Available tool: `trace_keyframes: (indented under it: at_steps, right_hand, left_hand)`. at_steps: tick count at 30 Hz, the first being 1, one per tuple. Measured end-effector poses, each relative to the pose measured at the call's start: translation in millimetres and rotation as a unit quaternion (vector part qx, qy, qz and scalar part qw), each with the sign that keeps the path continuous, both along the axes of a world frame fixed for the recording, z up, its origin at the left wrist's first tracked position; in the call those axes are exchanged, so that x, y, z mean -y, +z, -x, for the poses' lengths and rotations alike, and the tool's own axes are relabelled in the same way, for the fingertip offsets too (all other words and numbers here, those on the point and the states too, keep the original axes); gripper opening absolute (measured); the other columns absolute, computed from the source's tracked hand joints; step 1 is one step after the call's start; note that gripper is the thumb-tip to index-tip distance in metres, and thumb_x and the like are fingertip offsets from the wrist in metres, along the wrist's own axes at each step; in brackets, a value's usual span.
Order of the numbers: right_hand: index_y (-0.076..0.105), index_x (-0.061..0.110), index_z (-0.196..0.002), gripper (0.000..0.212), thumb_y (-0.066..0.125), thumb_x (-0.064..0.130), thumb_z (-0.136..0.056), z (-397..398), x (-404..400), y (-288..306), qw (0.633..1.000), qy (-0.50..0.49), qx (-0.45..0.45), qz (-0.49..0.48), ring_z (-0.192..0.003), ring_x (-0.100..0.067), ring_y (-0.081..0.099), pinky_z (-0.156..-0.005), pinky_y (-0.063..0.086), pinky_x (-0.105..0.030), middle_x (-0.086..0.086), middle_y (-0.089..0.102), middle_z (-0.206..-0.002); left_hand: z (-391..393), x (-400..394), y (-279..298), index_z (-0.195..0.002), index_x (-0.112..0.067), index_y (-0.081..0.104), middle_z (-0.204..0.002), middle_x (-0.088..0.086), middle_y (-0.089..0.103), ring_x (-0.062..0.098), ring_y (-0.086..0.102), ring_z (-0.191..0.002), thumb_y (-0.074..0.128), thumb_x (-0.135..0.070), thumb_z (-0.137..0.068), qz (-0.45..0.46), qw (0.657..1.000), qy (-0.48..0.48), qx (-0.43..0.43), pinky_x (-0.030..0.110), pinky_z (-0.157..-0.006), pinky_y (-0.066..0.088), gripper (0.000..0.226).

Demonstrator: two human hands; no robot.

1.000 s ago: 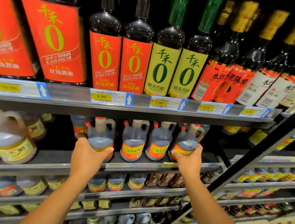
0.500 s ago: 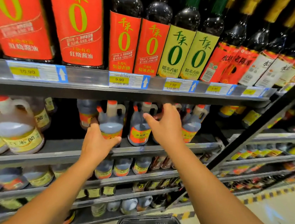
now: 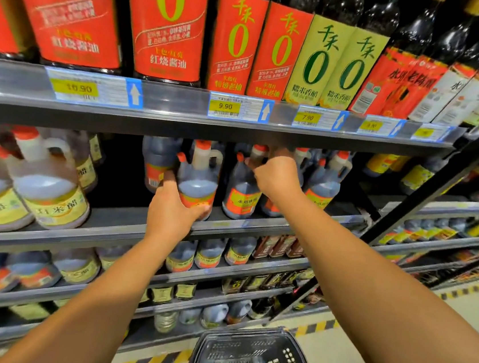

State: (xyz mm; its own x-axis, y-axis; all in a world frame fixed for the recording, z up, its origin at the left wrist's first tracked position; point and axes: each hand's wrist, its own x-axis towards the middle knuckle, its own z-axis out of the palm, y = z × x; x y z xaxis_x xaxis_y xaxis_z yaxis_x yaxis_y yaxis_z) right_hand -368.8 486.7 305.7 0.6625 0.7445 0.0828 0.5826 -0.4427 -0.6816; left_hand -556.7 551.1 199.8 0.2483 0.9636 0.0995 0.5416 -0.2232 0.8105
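Observation:
A row of dark vinegar jugs with orange caps and orange labels stands on the second shelf [image 3: 257,223]. My left hand [image 3: 171,209] grips the lower body of one jug [image 3: 200,174] near the shelf's front edge. My right hand [image 3: 277,175] curls round the handle and neck of the neighbouring jug [image 3: 241,193], just under the shelf above. More jugs of the same kind [image 3: 324,185] stand to the right of that hand.
Tall dark bottles with red and green labels [image 3: 280,45] fill the top shelf, with price tags [image 3: 234,107] on its rail. Pale jugs with yellow labels [image 3: 49,186] stand at the left. A black shopping basket [image 3: 254,359] is below. A slanted black post [image 3: 441,180] crosses at the right.
My right hand moved from the far-right jug leftward and up, and now curls round the top of the jug beside the left one. My left hand stays on its jug. The view came closer.

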Motion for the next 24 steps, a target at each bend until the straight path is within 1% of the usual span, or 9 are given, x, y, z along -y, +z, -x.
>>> trace_keyframes:
  at_steps: [5, 9, 12, 13, 15, 17, 21, 22, 24]
  right_hand:
    - [0.060, 0.021, -0.096, 0.010, 0.070, 0.024, -0.098, 6.1, -6.4, -0.9, 1.000, -0.004, 0.000, -0.028, -0.086, -0.024, 0.065, -0.078, 0.056, -0.032, -0.005, 0.068, -0.098]
    - [0.055, 0.007, -0.101, 0.010, 0.065, 0.007, -0.100, -2.3, -7.2, -3.7, 1.000, -0.007, 0.019, 0.009, -0.068, -0.022, 0.047, -0.053, 0.035, -0.024, -0.002, 0.050, -0.078]
    - [0.061, 0.005, -0.125, 0.029, 0.071, 0.013, -0.099, -2.3, -4.4, -3.3, 0.999, 0.008, -0.005, -0.042, -0.081, -0.028, 0.054, -0.067, 0.042, -0.032, -0.008, 0.060, -0.095]
    - [0.063, 0.004, -0.121, 0.027, 0.072, 0.016, -0.099, -2.1, -2.2, -3.5, 0.999, 0.023, -0.010, -0.036, -0.081, -0.028, 0.054, -0.070, 0.042, -0.034, -0.010, 0.061, -0.095]
    - [0.064, 0.002, -0.092, 0.025, 0.074, 0.023, -0.098, -4.2, 6.3, -4.1, 0.998, 0.051, -0.012, -0.020, -0.069, -0.028, 0.052, -0.065, 0.042, -0.039, -0.013, 0.061, -0.078]
    - [0.060, 0.005, -0.089, 0.030, 0.075, 0.029, -0.096, -14.7, 22.3, -7.7, 0.996, 0.067, 0.035, -0.041, -0.065, -0.024, 0.054, -0.062, 0.045, -0.040, -0.013, 0.060, -0.076]
    - [0.060, 0.013, -0.115, 0.023, 0.072, 0.019, -0.097, -54.1, 83.8, -21.5, 0.982, 0.013, 0.097, -0.164, -0.079, 0.001, 0.057, -0.073, 0.044, -0.015, -0.003, 0.057, -0.109]
    - [0.061, 0.014, -0.117, 0.024, 0.071, 0.017, -0.096, -68.8, 99.6, -24.3, 0.976, -0.027, 0.097, -0.194, -0.080, 0.000, 0.057, -0.076, 0.046, -0.017, -0.002, 0.058, -0.113]
    - [0.061, 0.015, -0.116, 0.025, 0.072, 0.019, -0.094, -101.8, 119.1, -26.3, 0.966, -0.096, 0.087, -0.225, -0.078, -0.011, 0.056, -0.082, 0.053, -0.035, -0.005, 0.059, -0.116]
  left_hand:
    - [0.5, -1.2, -2.0, -0.114, -0.013, 0.051, -0.114, 0.014, 0.064, 0.040, 0.066, -0.102, 0.095, -0.044, -0.071, 0.003, 1.000, 0.004, -0.001, 0.053, -0.081, 0.059, 0.069]
    - [-0.8, -1.5, -4.4, -0.113, -0.013, 0.050, -0.114, 0.013, 0.063, 0.039, 0.065, -0.102, 0.095, -0.042, -0.072, 0.011, 1.000, -0.001, 0.011, 0.053, -0.083, 0.058, 0.067]
    - [0.1, -0.8, -3.7, -0.111, -0.015, 0.050, -0.112, 0.011, 0.063, 0.036, 0.065, -0.100, 0.095, -0.043, -0.072, 0.012, 1.000, -0.001, 0.010, 0.052, -0.082, 0.059, 0.066]
    - [0.3, -0.4, -3.2, -0.112, -0.016, 0.049, -0.113, 0.010, 0.063, 0.035, 0.065, -0.100, 0.095, -0.043, -0.072, 0.013, 1.000, -0.003, 0.012, 0.051, -0.082, 0.059, 0.066]
    - [-0.1, 0.3, -3.0, -0.113, -0.016, 0.048, -0.114, 0.010, 0.062, 0.034, 0.065, -0.101, 0.094, -0.040, -0.073, 0.016, 1.000, -0.009, 0.018, 0.048, -0.081, 0.058, 0.065]
    - [-0.3, 3.7, -1.5, -0.112, -0.017, 0.047, -0.115, 0.010, 0.060, 0.033, 0.064, -0.102, 0.094, -0.039, -0.074, 0.024, 0.999, -0.015, 0.033, 0.049, -0.082, 0.058, 0.064]
    - [1.3, 35.1, 11.4, -0.119, -0.016, 0.047, -0.123, 0.008, 0.052, 0.029, 0.058, -0.113, 0.085, -0.030, -0.084, -0.047, 0.986, 0.071, 0.143, 0.044, -0.093, 0.052, 0.054]
    - [-1.6, 49.4, 19.4, -0.124, -0.018, 0.049, -0.126, 0.006, 0.053, 0.025, 0.058, -0.115, 0.083, -0.027, -0.088, -0.077, 0.977, 0.079, 0.184, 0.039, -0.096, 0.052, 0.050]
    - [-18.9, 79.6, 37.1, -0.124, -0.022, 0.054, -0.126, 0.001, 0.057, 0.020, 0.062, -0.113, 0.078, -0.023, -0.094, -0.100, 0.969, 0.036, 0.224, 0.031, -0.095, 0.053, 0.039]
